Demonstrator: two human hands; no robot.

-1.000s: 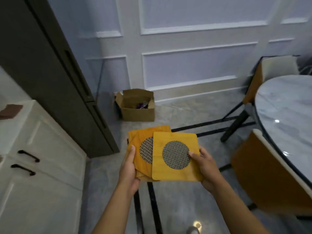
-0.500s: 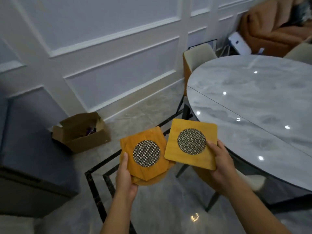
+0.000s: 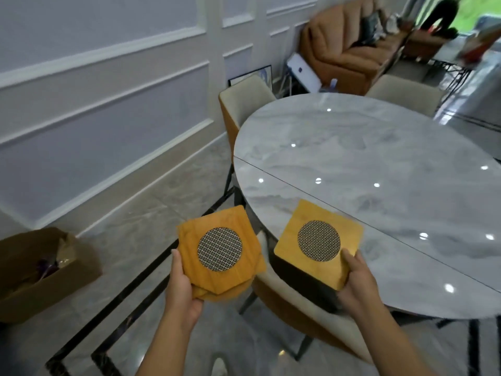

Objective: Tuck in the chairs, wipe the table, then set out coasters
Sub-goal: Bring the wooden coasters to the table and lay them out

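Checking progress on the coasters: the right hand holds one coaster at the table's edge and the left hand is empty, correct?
No: the left hand is not empty; it holds a stack of coasters. The right hand does hold one coaster at the table edge, as the head view shows.

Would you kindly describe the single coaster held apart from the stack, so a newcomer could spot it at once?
Start at the round marble table. At its near edge the right hand holds one square yellow wooden coaster with a round mesh centre. Unlike the stack gripped by the left hand over the floor, it is a single piece.
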